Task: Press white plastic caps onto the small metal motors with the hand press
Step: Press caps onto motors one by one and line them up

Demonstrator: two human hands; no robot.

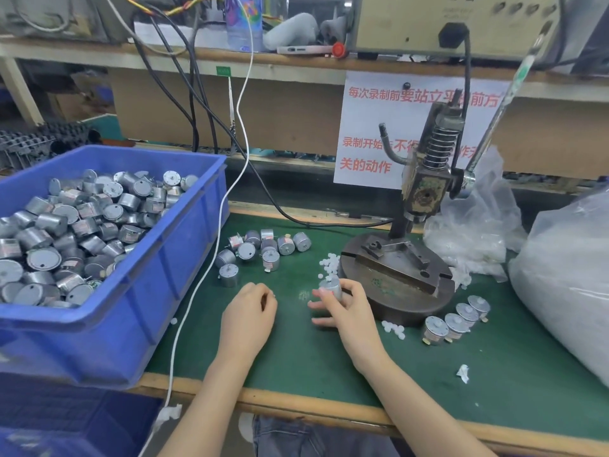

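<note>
My right hand [342,308] pinches a small metal motor [330,286] between thumb and fingers, just left of the hand press's round base [400,293]. My left hand [252,303] hovers over the green mat with its fingers curled; whether it holds anything I cannot tell. Loose white caps [330,263] lie by the press base, and more caps [393,329] lie in front of it. A cluster of uncapped motors [260,250] sits on the mat. Three capped motors [456,319] stand in a row right of the base. The press lever [501,103] is raised.
A blue bin [158,258] full of motors fills the left. Plastic bags of white caps [560,278] crowd the right edge. A white cable [197,285] runs down between the bin and the mat. A scrap of white paper [463,373] lies near the front edge.
</note>
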